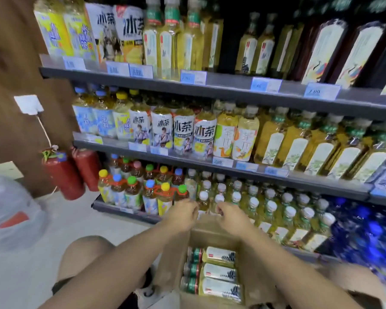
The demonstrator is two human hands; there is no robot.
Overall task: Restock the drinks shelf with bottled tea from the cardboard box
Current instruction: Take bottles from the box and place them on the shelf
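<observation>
Cardboard box sits open at the lower centre of the frame, on the floor in front of the shelving. The bottled tea lies in it on its side: three bottles show, stacked towards the viewer, green necks pointing left.

Both hands are above the box's far flap, just in front of the white-capped bottles on the bottom shelf. The left hand has its fingers curled under. The right hand has its fingertips drawn together. Motion blur hides whether either hand grips the flap, a cap or nothing.

Each bottle looks full, so I judge it fairly heavy for one hand. The plastic wall should be firm but would give a little under a squeeze. The smooth label sleeve is likely slippery, so the ribbed neck below the cap or the waist of the body seems the safest hold. A drop would probably dent a bottle, not break it.

Room is tight. The shelf rails carry price tags, and every tier is packed edge to edge. On the bottom tier, the white-capped rows run from the colour-capped bottles at the left to the blue bottles at the right. Pale smooth floor fills the lower left, along with a translucent plastic bag. Two red bottles hang from a brown panel at the left. A bent knee is just beside the box.
</observation>
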